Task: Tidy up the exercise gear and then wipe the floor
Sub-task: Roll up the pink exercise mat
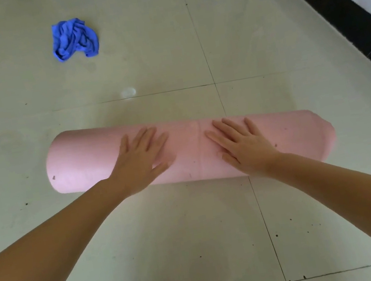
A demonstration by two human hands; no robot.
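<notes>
A pink exercise mat point(85, 162), rolled into a thick cylinder, lies across the pale tiled floor point(195, 236) in the middle of the view. My left hand point(140, 157) rests flat on top of the roll, left of its centre, fingers straight and spread. My right hand point(241, 145) presses flat on the roll just right of centre, fingers straight too. A crumpled blue cloth point(74, 38) lies on the floor at the far left, well beyond the mat and apart from both hands.
A dark skirting strip point(340, 4) runs diagonally along the right side below a light wall. Small dark specks dot the tiles, and a faint round mark point(128, 92) shows just beyond the roll.
</notes>
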